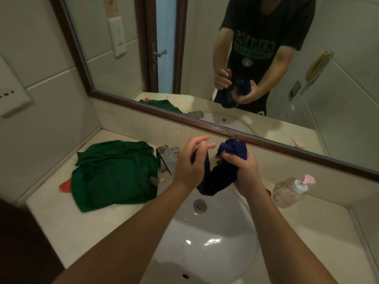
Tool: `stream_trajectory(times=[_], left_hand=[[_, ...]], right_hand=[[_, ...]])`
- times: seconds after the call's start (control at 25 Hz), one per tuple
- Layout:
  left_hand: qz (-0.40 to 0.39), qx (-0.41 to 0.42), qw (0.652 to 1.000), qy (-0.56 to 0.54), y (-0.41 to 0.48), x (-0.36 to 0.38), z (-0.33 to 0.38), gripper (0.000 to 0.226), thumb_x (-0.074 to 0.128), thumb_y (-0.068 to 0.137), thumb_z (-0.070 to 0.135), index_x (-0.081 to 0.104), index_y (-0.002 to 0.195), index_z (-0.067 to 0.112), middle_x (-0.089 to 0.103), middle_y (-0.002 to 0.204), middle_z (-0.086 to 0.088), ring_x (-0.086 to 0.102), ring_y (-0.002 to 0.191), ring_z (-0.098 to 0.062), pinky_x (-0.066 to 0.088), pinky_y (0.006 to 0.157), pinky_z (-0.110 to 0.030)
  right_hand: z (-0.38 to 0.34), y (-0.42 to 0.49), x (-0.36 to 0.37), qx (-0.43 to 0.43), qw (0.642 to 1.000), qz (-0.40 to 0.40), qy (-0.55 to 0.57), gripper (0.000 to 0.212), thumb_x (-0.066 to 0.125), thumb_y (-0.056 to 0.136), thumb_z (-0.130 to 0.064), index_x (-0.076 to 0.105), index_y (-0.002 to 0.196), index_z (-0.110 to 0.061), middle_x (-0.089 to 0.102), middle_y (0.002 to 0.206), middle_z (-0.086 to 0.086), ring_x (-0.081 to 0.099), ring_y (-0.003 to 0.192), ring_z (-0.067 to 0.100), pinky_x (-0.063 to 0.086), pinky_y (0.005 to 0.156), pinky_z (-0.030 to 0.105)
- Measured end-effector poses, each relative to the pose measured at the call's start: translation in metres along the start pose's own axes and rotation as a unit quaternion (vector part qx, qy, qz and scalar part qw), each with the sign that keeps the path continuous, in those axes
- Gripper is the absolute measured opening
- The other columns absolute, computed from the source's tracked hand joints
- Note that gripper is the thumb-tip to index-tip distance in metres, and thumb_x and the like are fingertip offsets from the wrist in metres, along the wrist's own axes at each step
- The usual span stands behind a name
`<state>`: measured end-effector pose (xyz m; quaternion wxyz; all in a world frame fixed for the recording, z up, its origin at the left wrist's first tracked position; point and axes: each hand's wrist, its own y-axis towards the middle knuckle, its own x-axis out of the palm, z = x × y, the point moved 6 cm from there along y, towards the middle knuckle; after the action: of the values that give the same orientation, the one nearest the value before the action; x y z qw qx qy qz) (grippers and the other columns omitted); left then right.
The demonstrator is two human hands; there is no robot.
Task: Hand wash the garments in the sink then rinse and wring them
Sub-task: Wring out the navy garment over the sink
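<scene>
Navy-blue bunched fabric garment (217, 177) hangs over the far part of the white ceramic sink (205, 242), held up between both hands. The left hand (188, 167) curls round one twisted end, and the right hand (244, 171) is clenched on the bulkier end (its top pokes out above the fingers). Left of the chrome faucet (167, 158), a crumpled green garment (114, 173) lies on the pale stone desk (82, 232). A clear pump bottle with a pink nozzle (291, 191) stands at the right.
</scene>
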<state>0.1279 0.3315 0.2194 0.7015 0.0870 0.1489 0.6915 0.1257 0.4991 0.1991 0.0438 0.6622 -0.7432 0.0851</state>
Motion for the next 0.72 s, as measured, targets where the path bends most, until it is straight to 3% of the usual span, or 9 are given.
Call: stream_trajectory(times=[0.08,0.16,0.24,0.28,0.32,0.4,0.48,0.6,0.72], left_hand=[[-0.055,-0.006,0.998,-0.007,0.006,0.025,0.009,0.05,0.045,0.105,0.044,0.045,0.149,0.019,0.056,0.147,0.002,0.051,0.135,-0.004,0.043,0.108,-0.02],[-0.108,-0.011,0.994,0.001,0.007,0.048,0.008,0.069,0.045,0.095,0.068,0.046,0.15,0.026,0.037,0.161,0.001,0.038,0.141,0.0,0.039,0.11,-0.016],[-0.095,-0.04,0.994,-0.021,0.001,0.059,-0.001,0.061,0.061,0.081,0.075,0.064,0.12,0.028,0.062,0.137,0.001,0.057,0.117,0.008,0.048,0.093,-0.016],[-0.068,-0.068,0.994,-0.053,-0.002,0.062,-0.007,0.044,0.076,0.079,0.061,0.065,0.102,0.025,0.071,0.111,0.005,0.065,0.098,0.003,0.053,0.084,-0.022],[-0.036,-0.097,0.992,-0.075,-0.003,0.065,-0.015,0.033,0.085,0.078,0.042,0.063,0.09,0.02,0.07,0.089,0.007,0.067,0.084,-0.005,0.055,0.077,-0.029],[0.018,-0.152,0.982,-0.112,-0.005,0.069,-0.031,0.028,0.088,0.078,0.02,0.06,0.081,0.015,0.065,0.076,0.002,0.065,0.077,-0.016,0.057,0.074,-0.039],[0.052,-0.23,0.956,-0.172,-0.006,0.077,-0.046,0.022,0.085,0.079,0.015,0.063,0.082,0.015,0.068,0.08,-0.004,0.068,0.079,-0.022,0.058,0.074,-0.042],[0.066,-0.323,0.934,-0.138,-0.009,0.098,-0.068,0.027,0.085,0.08,0.026,0.066,0.096,0.015,0.074,0.094,-0.008,0.072,0.093,-0.03,0.061,0.083,-0.047],[-0.061,-0.406,0.904,-0.118,-0.013,0.122,-0.082,0.058,0.079,0.081,0.051,0.062,0.119,0.011,0.072,0.114,-0.012,0.07,0.105,-0.031,0.057,0.095,-0.046]], right_hand=[[-0.016,-0.012,0.015,-0.02,0.996,-0.046,-0.068,0.038,0.071,0.078,-0.027,0.065,0.11,-0.007,0.072,0.103,0.012,0.068,0.1,0.038,0.059,0.086,0.042],[-0.025,-0.022,0.022,-0.012,0.996,-0.046,-0.072,0.036,0.058,0.092,-0.046,0.069,0.106,-0.015,0.073,0.102,0.009,0.071,0.099,0.03,0.058,0.081,0.035],[-0.024,-0.027,0.019,0.03,0.998,-0.034,-0.043,0.051,0.036,0.101,-0.066,0.067,0.101,-0.026,0.073,0.098,0.001,0.072,0.091,0.016,0.056,0.079,0.028],[-0.021,-0.027,0.012,0.049,0.998,-0.033,-0.027,0.053,0.027,0.099,-0.07,0.063,0.102,-0.03,0.072,0.1,-0.003,0.07,0.089,0.01,0.054,0.079,0.026],[-0.012,-0.024,0.0,0.059,0.997,-0.035,-0.021,0.05,0.028,0.096,-0.074,0.058,0.111,-0.037,0.07,0.111,-0.003,0.069,0.093,0.007,0.053,0.08,0.025],[0.006,-0.027,-0.022,0.055,0.996,-0.054,-0.052,0.061,0.06,0.087,-0.072,0.047,0.135,-0.038,0.059,0.138,0.002,0.065,0.111,0.007,0.056,0.085,0.023],[0.034,-0.033,-0.043,0.024,0.987,-0.096,-0.126,0.089,0.092,0.072,-0.038,0.04,0.145,-0.04,0.056,0.144,-0.007,0.062,0.123,0.009,0.057,0.093,0.026],[0.072,-0.039,-0.052,0.017,0.97,-0.133,-0.204,0.109,0.098,0.061,-0.011,0.037,0.144,-0.048,0.057,0.137,-0.024,0.06,0.123,-0.003,0.057,0.098,0.028],[0.089,-0.04,-0.068,0.095,0.977,-0.118,-0.152,0.091,0.093,0.061,-0.012,0.051,0.138,-0.037,0.067,0.129,-0.01,0.066,0.118,0.011,0.058,0.099,0.044]])
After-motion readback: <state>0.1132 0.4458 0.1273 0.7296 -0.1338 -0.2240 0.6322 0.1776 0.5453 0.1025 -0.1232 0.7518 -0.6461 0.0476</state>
